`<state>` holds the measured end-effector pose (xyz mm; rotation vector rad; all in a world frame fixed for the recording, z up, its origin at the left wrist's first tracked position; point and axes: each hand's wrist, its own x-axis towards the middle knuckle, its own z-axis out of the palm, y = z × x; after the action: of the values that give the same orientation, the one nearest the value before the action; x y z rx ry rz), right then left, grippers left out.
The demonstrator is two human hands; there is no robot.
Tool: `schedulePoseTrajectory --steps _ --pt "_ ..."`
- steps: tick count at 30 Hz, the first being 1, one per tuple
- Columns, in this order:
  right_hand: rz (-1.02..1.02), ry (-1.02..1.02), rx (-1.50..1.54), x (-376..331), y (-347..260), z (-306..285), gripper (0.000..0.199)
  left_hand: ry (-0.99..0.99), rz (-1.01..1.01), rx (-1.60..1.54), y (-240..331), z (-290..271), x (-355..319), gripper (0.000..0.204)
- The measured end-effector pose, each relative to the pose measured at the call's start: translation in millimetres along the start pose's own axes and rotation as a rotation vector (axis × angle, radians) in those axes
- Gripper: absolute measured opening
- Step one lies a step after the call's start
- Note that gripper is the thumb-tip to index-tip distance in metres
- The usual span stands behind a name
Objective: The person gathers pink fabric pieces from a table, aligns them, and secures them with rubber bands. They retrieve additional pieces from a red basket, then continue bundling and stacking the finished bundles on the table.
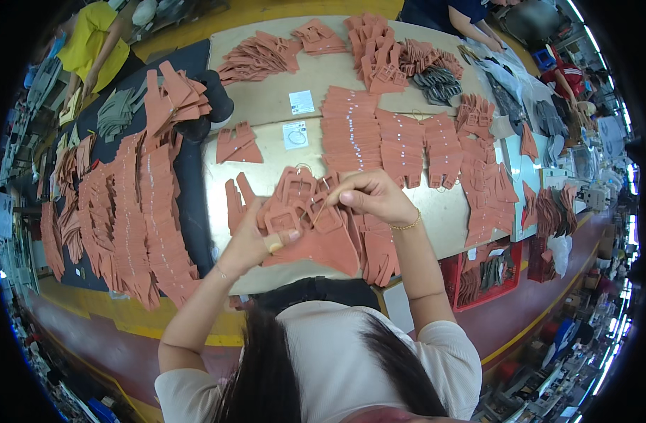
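My left hand [256, 240] grips a bundle of salmon-red cut pieces [319, 250] by its left side, the thumb lying on top. These flat pieces flare wide toward me and end in square frame-like cut-outs at the far side. Over the cut-outs, my right hand [372, 197] is closed in a pinch on a thin tan cord [316, 217] that runs down to the bundle. How the cord passes through the pieces is too small to make out. More pieces of the same colour [379, 247] lie just right of the bundle.
Long overlapping rows [351, 130] of salmon-red pieces cover the table's far right, and more rows [136, 204] lie on a dark table to the left. Two printed sheets [295, 135] lie ahead. A red crate [488, 275] stands low at right. Other people [97, 42] work around the tables.
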<state>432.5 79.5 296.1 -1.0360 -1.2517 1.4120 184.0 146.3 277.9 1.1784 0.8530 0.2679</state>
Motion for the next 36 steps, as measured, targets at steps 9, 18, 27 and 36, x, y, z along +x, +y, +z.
schedulePoseTrajectory --steps 9,18,27,36 --pt "-0.356 0.277 -0.649 6 5 21 0.011 0.006 -0.007 0.16 16 -23 19 0.069" --pt "-0.126 0.336 -0.617 13 22 10 0.01 0.063 0.037 0.39 29 -17 6 0.077" --pt "0.089 0.614 0.037 32 83 -51 0.016 -0.305 0.076 0.357 43 -34 -10 0.089" --pt "-0.062 0.605 -0.78 -12 196 -52 0.013 -0.242 -0.117 -0.232 -44 -35 -7 0.076"
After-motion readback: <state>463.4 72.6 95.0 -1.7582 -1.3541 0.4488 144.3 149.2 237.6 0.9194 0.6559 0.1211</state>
